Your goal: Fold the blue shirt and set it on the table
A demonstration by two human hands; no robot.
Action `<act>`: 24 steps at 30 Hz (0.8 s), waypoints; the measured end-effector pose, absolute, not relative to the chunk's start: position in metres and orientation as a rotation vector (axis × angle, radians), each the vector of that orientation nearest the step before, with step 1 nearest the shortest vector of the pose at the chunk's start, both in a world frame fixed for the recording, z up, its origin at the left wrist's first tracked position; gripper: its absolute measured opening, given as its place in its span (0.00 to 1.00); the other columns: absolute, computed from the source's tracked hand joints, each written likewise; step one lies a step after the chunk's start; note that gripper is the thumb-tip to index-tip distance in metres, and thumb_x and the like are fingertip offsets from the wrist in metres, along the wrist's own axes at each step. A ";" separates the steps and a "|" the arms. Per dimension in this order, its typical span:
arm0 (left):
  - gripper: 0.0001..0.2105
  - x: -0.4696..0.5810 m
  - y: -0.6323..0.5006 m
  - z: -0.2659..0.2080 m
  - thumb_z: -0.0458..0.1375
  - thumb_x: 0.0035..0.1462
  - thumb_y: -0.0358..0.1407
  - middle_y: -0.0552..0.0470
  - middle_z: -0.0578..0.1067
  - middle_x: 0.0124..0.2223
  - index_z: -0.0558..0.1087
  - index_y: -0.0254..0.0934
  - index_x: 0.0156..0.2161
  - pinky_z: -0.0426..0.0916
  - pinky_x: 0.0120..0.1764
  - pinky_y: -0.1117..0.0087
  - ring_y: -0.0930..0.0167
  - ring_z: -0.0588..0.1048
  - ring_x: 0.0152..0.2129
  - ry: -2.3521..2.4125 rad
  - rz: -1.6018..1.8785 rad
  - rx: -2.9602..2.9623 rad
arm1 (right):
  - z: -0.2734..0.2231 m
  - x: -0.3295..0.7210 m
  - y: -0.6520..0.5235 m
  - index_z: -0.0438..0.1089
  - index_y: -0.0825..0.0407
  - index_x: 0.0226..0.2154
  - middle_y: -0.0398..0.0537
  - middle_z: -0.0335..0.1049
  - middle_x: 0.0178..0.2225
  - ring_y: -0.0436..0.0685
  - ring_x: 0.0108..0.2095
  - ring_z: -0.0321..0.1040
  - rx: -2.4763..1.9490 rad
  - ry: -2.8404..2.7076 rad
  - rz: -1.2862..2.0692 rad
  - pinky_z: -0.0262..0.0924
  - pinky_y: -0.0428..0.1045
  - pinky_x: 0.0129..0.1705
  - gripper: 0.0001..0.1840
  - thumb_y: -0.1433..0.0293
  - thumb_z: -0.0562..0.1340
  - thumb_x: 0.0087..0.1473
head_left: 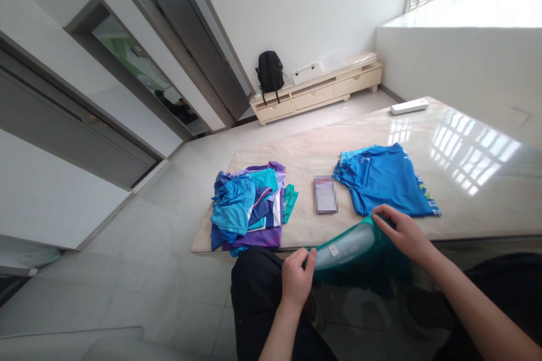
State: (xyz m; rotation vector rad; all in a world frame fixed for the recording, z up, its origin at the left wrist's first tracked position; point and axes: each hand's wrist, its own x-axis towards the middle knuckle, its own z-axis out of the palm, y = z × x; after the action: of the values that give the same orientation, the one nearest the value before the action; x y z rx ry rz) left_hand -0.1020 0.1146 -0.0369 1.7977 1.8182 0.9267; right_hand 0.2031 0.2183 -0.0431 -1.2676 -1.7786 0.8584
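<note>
I hold a teal green garment [359, 254] stretched open by its waistband over my lap, just below the front edge of the marble table [466, 141]. My left hand [297, 276] grips the band's left end and my right hand [404, 231] grips its right end. A small white label shows inside the band. On the table behind it lies a flat blue garment [383, 177]. A heap of blue, teal and purple clothes [249, 206] sits at the table's left end.
A small blurred booklet or card [325, 195] lies between the heap and the blue garment. A white remote-like bar [409, 106] rests at the far table edge. A low cabinet [317, 90] with a black backpack [270, 72] stands against the far wall.
</note>
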 end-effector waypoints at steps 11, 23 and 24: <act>0.28 -0.114 0.127 -0.041 0.56 0.62 0.57 0.59 0.48 0.26 0.52 0.39 0.24 0.49 0.29 0.72 0.75 0.50 0.25 1.573 1.056 1.267 | -0.032 0.212 0.217 0.80 0.50 0.44 0.52 0.79 0.47 0.69 0.50 0.72 -1.156 -1.826 1.415 0.65 0.56 0.52 0.25 0.50 0.70 0.50; 0.19 -0.134 0.122 -0.019 0.75 0.44 0.40 0.51 0.76 0.37 0.76 0.34 0.39 0.66 0.39 0.73 0.69 0.74 0.36 1.273 0.884 1.170 | -0.025 0.218 0.217 0.78 0.49 0.30 0.49 0.77 0.33 0.63 0.37 0.71 -1.180 -1.845 1.199 0.64 0.54 0.42 0.23 0.46 0.66 0.53; 0.17 -0.134 0.123 -0.023 0.73 0.46 0.40 0.50 0.77 0.36 0.77 0.34 0.40 0.67 0.40 0.72 0.68 0.74 0.35 1.332 0.906 1.195 | -0.026 0.218 0.218 0.78 0.48 0.30 0.49 0.78 0.33 0.63 0.37 0.72 -1.193 -1.841 1.167 0.64 0.54 0.42 0.23 0.45 0.65 0.53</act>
State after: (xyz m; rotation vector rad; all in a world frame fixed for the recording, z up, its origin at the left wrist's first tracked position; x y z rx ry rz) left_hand -0.1344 0.1233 -0.0229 1.1948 1.3321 0.9062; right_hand 0.2182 0.2175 -0.0264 -1.1931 -1.8410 1.1673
